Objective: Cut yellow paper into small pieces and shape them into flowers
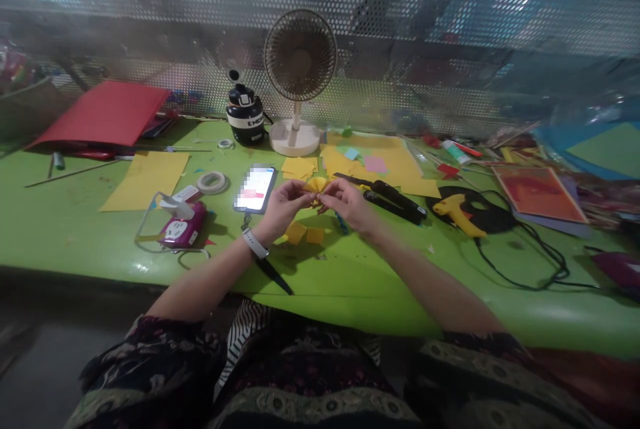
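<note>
Both my hands meet above the green table (75, 229), pinching one small folded yellow paper piece (317, 185). My left hand (286, 205), with a white watch at the wrist, grips its left side with closed fingers. My right hand (346, 203) pinches the right side. Two small yellow paper squares (304, 234) lie on the table just below my hands. A lit phone (255, 189) lies flat just left of my left hand.
A small desk fan (299, 79) and a black jar (245, 115) stand at the back. Yellow sheets (146, 179), a tape roll (212, 182), a purple device (183, 230), black scissors (395, 201), a yellow glue gun (456, 211) with its cable, and a red folder (107, 114) surround my hands.
</note>
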The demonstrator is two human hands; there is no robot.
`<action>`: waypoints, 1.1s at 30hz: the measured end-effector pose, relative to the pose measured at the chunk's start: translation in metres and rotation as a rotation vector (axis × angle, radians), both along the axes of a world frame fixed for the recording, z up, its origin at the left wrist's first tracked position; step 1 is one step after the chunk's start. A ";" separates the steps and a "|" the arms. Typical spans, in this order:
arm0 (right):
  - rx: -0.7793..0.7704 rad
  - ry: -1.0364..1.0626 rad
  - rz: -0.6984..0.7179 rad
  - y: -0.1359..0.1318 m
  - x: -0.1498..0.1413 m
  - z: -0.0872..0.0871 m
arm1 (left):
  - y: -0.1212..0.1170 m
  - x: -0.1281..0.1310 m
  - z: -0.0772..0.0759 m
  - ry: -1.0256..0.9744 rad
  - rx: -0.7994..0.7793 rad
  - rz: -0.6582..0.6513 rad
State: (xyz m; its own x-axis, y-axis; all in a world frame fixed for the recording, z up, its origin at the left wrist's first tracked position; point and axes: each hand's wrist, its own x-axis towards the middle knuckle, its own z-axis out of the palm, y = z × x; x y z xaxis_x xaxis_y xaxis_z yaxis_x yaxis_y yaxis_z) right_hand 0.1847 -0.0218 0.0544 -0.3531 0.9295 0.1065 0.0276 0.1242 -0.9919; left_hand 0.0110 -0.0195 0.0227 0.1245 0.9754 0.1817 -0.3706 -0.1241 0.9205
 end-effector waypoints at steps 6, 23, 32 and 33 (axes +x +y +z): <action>-0.038 -0.025 0.000 -0.003 -0.007 -0.006 | -0.001 0.002 0.000 -0.037 -0.020 0.069; 0.046 -0.035 -0.034 -0.001 -0.007 -0.013 | -0.004 0.004 0.003 -0.036 -0.044 0.119; 0.301 -0.246 -0.165 -0.006 0.004 0.002 | 0.003 -0.001 -0.002 0.271 0.192 0.207; 0.326 -0.279 -0.178 -0.008 0.004 0.004 | 0.003 -0.002 -0.003 0.334 0.243 0.217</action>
